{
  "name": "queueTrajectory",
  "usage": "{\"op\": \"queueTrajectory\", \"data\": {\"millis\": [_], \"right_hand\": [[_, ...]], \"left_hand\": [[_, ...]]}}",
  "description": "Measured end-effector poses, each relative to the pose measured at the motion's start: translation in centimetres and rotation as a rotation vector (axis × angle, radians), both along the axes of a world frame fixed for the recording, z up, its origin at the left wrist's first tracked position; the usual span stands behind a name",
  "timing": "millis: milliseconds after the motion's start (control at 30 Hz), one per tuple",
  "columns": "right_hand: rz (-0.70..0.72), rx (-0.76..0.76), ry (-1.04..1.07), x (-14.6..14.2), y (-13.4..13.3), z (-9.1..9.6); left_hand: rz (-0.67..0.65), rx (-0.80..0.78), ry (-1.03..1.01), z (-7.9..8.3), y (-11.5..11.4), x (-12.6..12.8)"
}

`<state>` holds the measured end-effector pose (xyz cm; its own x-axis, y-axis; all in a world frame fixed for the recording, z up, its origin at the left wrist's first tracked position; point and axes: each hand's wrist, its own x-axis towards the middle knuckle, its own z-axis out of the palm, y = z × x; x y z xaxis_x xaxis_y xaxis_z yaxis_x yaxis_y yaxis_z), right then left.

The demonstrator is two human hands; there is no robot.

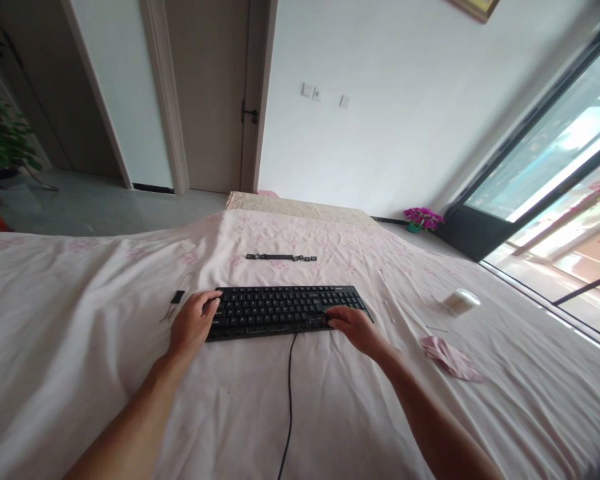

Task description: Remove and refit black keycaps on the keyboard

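A black keyboard (275,308) lies on the pale pink bedsheet, its cable running towards me. Its front row has a bare slot where the long key is absent. My left hand (195,320) grips the keyboard's left end, thumb and fingers closed on the edge. Over the front right part, my right hand (353,325) is closed in a pinch; something small and dark shows at the fingertips, too dark to tell from the keys. Beyond the keyboard, a loose space bar (279,257) and several keycaps (307,259) lie in a row. A black-handled wire keycap puller (178,297) rests beside my left hand.
To the right are a clear tub of cotton swabs (461,301), a crumpled pink cloth (450,358) and a few loose swabs (389,311). The black cable (291,393) crosses the sheet between my arms. Purple flowers (423,219) stand beyond the bed.
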<state>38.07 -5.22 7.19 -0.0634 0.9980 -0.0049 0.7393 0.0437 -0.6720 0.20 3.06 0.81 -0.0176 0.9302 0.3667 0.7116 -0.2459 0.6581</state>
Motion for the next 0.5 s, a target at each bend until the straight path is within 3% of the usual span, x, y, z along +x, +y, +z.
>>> {"op": "queueTrajectory", "data": {"millis": [167, 500], "right_hand": [[0.076, 0.113, -0.256, -1.3, 0.1, 0.9], [0.234, 0.055, -0.435, -3.4, 1.1, 2.1]], "left_hand": [[0.002, -0.002, 0.005, 0.2, -0.1, 0.0], [0.015, -0.023, -0.003, 0.8, -0.3, 0.2]]}}
